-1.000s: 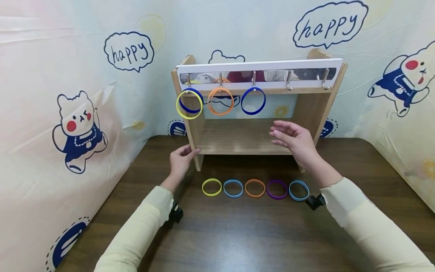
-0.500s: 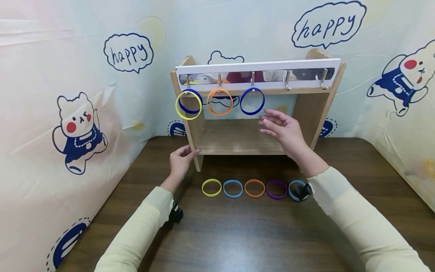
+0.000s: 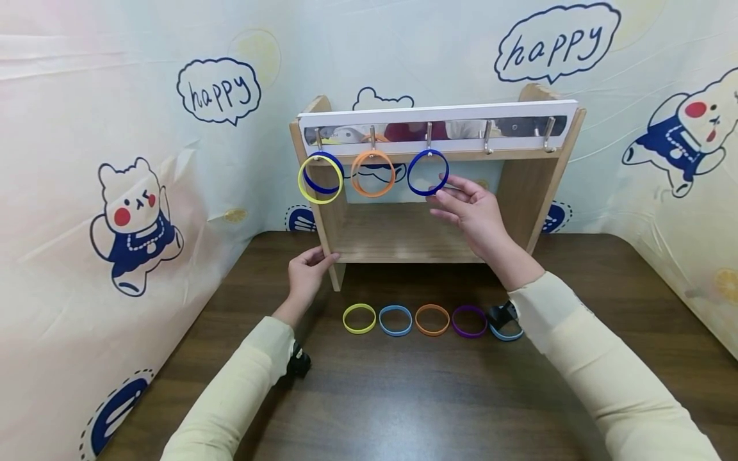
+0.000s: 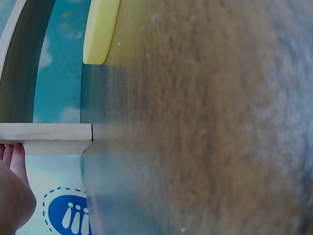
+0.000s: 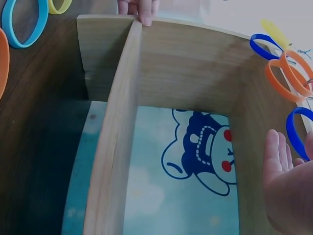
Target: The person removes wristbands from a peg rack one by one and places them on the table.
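A small wooden rack [image 3: 403,234] stands on the table, with hooks along its white front rail. My left hand [image 3: 307,272] grips the lower front edge of its left side panel, thumb in front. From the third hook hangs a dark blue silicone wristband [image 3: 410,174]. My right hand [image 3: 478,214] pinches that band's lower right edge between thumb and fingers; the right wrist view shows the blue band [image 5: 292,132] by the thumb. The first hook bears a yellow wristband [image 3: 300,182] in front of a dark blue one. Orange wristbands [image 3: 373,194] hang on the second hook.
Before the rack lies a row of wristbands: yellow [image 3: 359,331], light blue [image 3: 395,333], orange [image 3: 432,333], purple [image 3: 469,335], and another light blue [image 3: 507,337], partly hidden by the right wrist camera [image 3: 503,314]. The two right-hand hooks [image 3: 489,137] hold no band. Printed cloth [image 3: 230,160] surrounds the table.
My right hand has moved left and up from the rack's right side to the hanging dark blue wristband and taken hold of its edge. The left hand keeps its place.
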Demonstrator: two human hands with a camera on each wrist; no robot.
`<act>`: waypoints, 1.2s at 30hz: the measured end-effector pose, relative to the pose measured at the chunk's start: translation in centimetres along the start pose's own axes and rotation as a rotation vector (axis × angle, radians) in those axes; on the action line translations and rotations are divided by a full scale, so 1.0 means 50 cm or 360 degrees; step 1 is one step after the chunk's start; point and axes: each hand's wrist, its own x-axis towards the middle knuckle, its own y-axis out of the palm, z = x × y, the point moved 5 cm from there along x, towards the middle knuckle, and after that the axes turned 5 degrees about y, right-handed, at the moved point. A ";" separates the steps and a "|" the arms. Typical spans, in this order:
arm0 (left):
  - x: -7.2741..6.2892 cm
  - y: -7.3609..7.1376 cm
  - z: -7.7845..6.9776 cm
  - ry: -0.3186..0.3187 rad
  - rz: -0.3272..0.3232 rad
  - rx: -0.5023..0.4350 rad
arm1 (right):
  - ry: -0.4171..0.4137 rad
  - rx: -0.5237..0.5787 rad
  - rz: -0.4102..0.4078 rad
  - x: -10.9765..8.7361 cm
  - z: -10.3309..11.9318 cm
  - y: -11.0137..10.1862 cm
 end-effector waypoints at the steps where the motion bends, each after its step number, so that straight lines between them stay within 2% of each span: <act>1: 0.000 0.000 0.000 0.0001 -0.0001 0.0004 | 0.0002 0.0000 -0.0005 0.001 0.000 0.001; 14: -0.002 -0.001 -0.001 -0.0014 0.0015 0.0022 | -0.0016 0.0061 -0.0023 -0.005 0.004 0.010; 20: -0.001 -0.001 0.001 0.0004 0.0009 0.0044 | -0.0052 0.0152 -0.0014 -0.010 0.009 0.014; 29: 0.001 0.000 0.002 0.0029 -0.0011 0.0000 | -0.0127 0.0302 0.0020 -0.016 0.024 0.021; 36: 0.000 0.000 0.003 0.0004 0.0014 0.0016 | -0.0160 0.0283 0.0020 -0.026 0.040 0.022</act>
